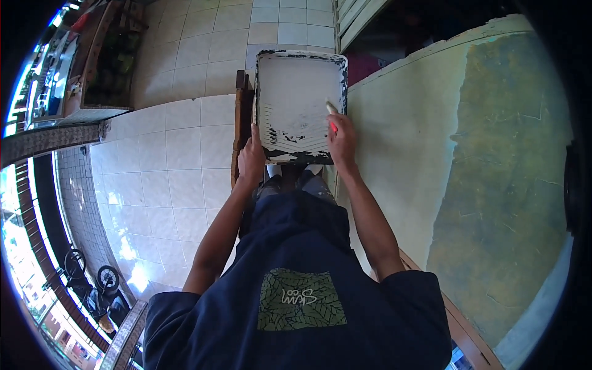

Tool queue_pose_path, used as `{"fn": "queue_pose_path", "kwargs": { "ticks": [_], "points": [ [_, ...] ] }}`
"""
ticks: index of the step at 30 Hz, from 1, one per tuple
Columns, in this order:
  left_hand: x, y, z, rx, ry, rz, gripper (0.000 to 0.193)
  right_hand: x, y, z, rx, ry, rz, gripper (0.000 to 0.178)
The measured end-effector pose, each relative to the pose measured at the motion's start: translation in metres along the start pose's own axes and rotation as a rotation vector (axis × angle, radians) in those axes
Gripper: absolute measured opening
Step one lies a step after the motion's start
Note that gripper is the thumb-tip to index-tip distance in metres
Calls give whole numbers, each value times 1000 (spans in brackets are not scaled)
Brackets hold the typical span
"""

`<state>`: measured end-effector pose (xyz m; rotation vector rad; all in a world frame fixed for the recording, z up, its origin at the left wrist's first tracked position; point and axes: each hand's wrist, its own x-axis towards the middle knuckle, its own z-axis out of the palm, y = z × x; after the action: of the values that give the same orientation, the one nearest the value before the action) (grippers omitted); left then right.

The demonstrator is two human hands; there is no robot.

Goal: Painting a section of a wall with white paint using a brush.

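Observation:
A black paint tray [300, 158], smeared with white paint [299, 86], lies in front of me at the top centre. Its ribbed end is nearest my body, with dark patches showing through the paint there. My left hand [251, 161] grips the tray's left edge near that end, one finger stretched along the rim. At the right edge, my right hand [343, 139] is closed on a small paintbrush with a red handle [333, 126]. Its pale, paint-covered tip [330, 108] points away from me, over the tray's right side.
A brown wooden piece [242, 132] stands beside the tray's left edge. To the right runs a wall [401, 148], cream with a rough greenish patch [502, 179]. Pale tiles [176, 142] cover the floor at left. A bicycle [92, 290] is at the lower left.

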<state>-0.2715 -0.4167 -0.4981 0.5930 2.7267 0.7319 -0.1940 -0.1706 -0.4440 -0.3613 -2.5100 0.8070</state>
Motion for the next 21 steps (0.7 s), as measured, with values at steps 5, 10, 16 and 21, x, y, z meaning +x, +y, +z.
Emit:
{"fn": "queue_pose_path", "kwargs": {
  "ticks": [5, 10, 16, 21],
  "points": [
    [-1, 9, -4, -18, -7, 24, 72, -14, -11, -4, -5, -109, -96, 26],
    [-3, 16, -6, -19, 5, -9, 65, 6, 3, -17, -186, 21, -20, 27],
    [-4, 22, -14, -32, -35, -33, 65, -6, -2, -3, -53, -101, -133, 26],
    [-4, 18, -10, -21, -19, -28, 66, 14, 10, -7, -235, -12, -62, 31]
  ]
}}
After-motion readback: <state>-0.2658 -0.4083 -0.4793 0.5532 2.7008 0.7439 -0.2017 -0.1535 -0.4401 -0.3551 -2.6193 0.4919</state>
